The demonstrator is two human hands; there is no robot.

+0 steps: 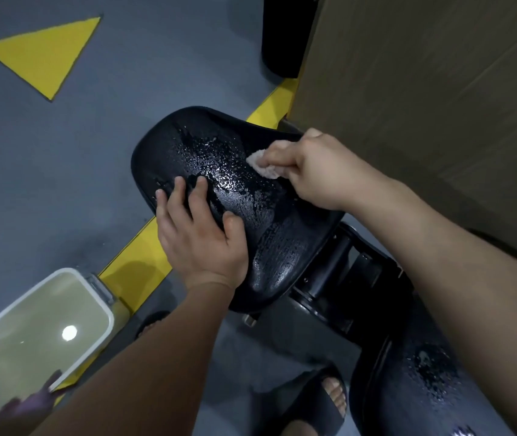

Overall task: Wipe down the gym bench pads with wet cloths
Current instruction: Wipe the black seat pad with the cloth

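Black pebbled pad (219,171) beaded wet; right hand (320,171) clutches crumpled cloth (263,165), left hand (200,234) flat, fingers spread.

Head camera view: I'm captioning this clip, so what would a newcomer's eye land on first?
The wet, glistening black seat pad at centre draws the eye first: the right hand grips a small pale cloth on its right side, the left hand lies flat on its left edge. Next, the yellow triangle on the grey floor at upper left and the water-filled tub at lower left.
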